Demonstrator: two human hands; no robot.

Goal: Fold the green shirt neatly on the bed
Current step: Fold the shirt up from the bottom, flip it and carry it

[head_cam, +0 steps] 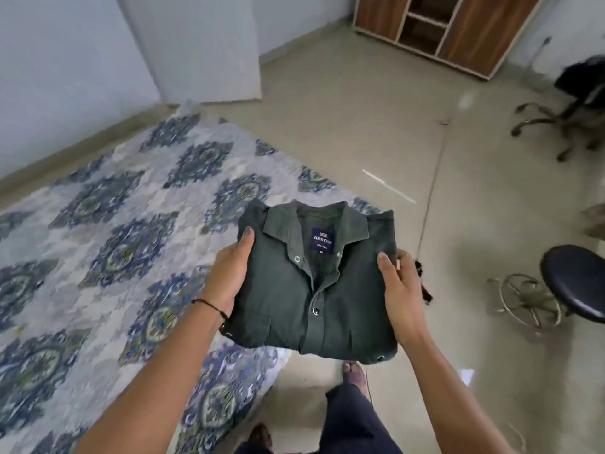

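The dark green shirt is folded into a compact rectangle, collar up and label showing, and it is held in the air above the right edge of the bed. My left hand grips its left side, thumb on top. My right hand grips its right side, thumb on the front. The bed, covered by a pale sheet with blue floral medallions, spreads out to the left and below the shirt.
A bare tiled floor lies to the right of the bed. A round black stool stands at the right, a toppled office chair further back, and a wooden cabinet by the far wall. My feet are beside the bed.
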